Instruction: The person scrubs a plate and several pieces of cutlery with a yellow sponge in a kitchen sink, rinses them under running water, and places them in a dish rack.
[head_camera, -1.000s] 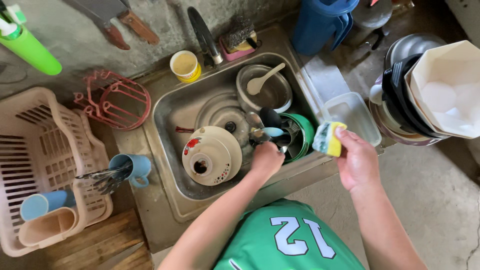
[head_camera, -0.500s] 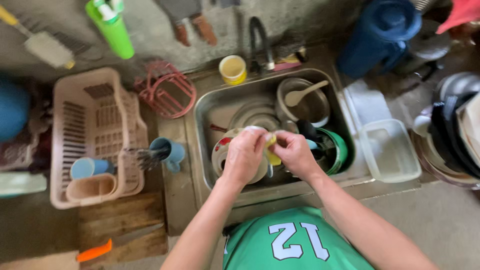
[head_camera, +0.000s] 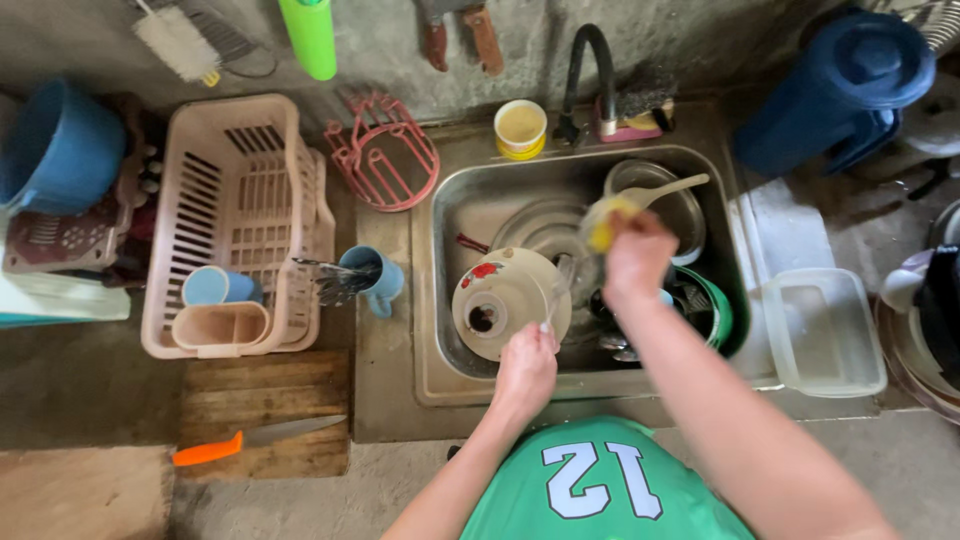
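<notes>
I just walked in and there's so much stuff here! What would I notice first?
Probably the two hands over the metal sink full of dirty dishes: the right hand grips a yellow sponge, and the left hand holds a thin utensil by a cream lid with red flowers. Next, the big pink dish rack on the left and the dark blue jug at the top right stand out.
</notes>
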